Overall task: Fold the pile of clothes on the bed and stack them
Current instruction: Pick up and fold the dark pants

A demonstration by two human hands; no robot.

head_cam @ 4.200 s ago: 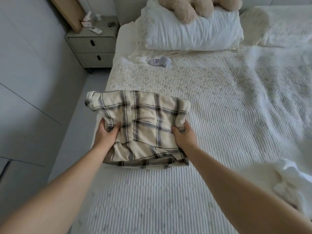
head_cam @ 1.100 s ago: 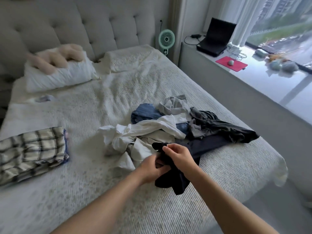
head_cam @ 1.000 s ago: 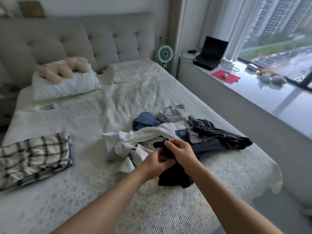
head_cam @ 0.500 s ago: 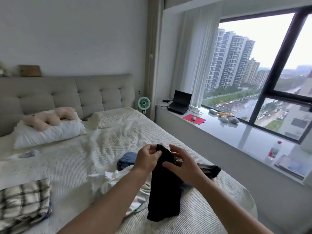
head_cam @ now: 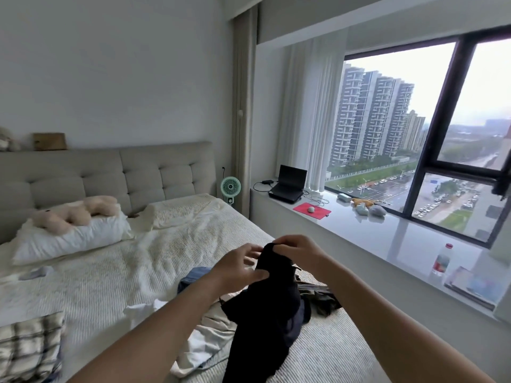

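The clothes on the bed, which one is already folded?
The plaid garment at the bed's near left corner, lying flat and squared. The pile in the middle is still crumpled, and the black garment hangs unfolded from both hands.

A black garment (head_cam: 265,313) hangs limp at lower centre of the frame, lifted by its top edge. Below it, the rumpled pile of clothes (head_cam: 210,335) sprawls on the bed. A folded plaid garment (head_cam: 27,346) lies lower left.

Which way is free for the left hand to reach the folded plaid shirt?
Probably none yet: the left hand grips the black garment; the plaid shirt lies apart, unobstructed.
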